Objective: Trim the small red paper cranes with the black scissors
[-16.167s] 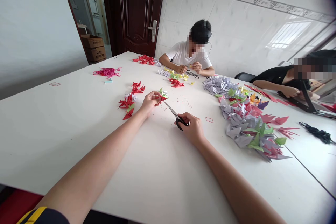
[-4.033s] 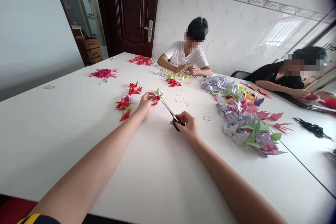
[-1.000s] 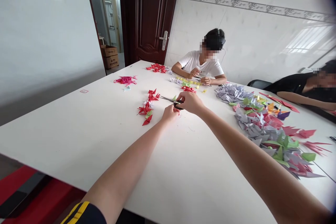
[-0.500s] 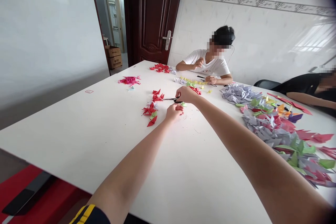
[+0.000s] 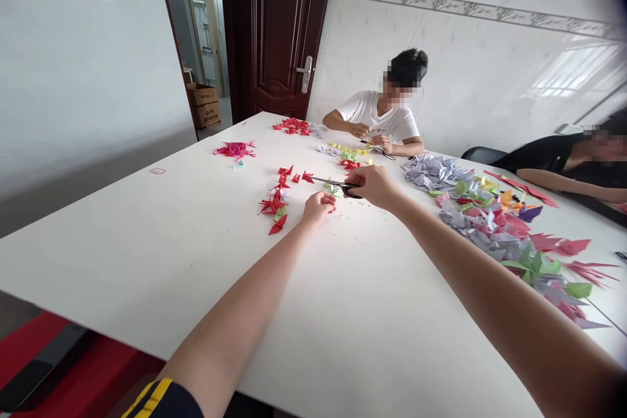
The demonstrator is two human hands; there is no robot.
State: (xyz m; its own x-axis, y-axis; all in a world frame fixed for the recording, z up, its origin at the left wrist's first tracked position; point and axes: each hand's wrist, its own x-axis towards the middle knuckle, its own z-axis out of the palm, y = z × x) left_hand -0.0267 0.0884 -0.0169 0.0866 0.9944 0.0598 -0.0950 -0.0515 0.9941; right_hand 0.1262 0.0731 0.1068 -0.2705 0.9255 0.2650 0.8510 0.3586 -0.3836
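Observation:
My right hand point(image 5: 376, 187) grips a pair of scissors point(image 5: 329, 182) by its dark handles, blades pointing left. Close to the blade tips is a small red paper crane point(image 5: 307, 177); whether they touch is unclear. Below the blades, my left hand point(image 5: 320, 207) rests low over the table with its fingers curled, and anything inside it is hidden. To its left lies a loose column of folded paper cranes point(image 5: 272, 201) in red, white and green. A green paper crane point(image 5: 333, 189) sits between the hands, partly under the scissors.
On the white table point(image 5: 147, 261), a large heap of coloured paper cranes point(image 5: 494, 228) spreads at right. A pink-red bundle point(image 5: 236, 149) and red cranes point(image 5: 294, 126) lie farther off. Across the table, a person in a white shirt point(image 5: 377, 119) handles something small; another person sits at far right.
My right hand has drawn back to the right with the scissors. One red crane now lies apart from the red cluster, near the tips. The co-worker's raised hand has come down.

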